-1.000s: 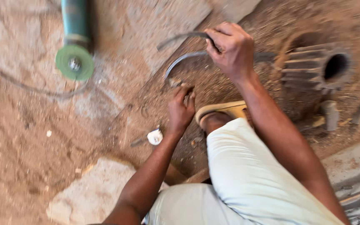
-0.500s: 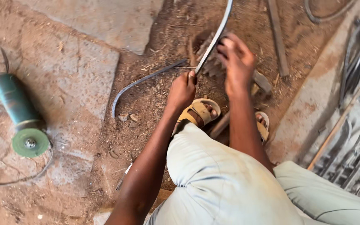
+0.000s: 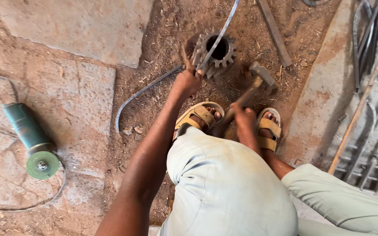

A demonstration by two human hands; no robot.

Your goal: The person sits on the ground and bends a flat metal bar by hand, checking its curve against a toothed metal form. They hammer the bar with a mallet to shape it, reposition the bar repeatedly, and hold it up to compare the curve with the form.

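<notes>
I squat over dusty ground. My left hand (image 3: 187, 81) grips a thin curved steel strip (image 3: 220, 32) where it rests across a rusty toothed gear (image 3: 217, 51) lying flat on the dirt. The strip runs up past the top edge; a second curved piece (image 3: 141, 94) arcs down to the left. My right hand (image 3: 243, 118) is closed on the wooden handle of a hammer (image 3: 261, 75), whose head hovers just right of the gear. My sandalled feet (image 3: 202, 116) sit below the gear.
A green angle grinder (image 3: 29, 137) with its cable lies on the stone slabs at left. A flat steel bar (image 3: 274, 30) lies at upper right. Bent rods and a metal frame (image 3: 372, 131) crowd the right edge beyond a concrete kerb.
The right hand let go of the strip and now holds a hammer. The left hand has moved up onto the strip at the gear. The view shifted, bringing the gear into sight.
</notes>
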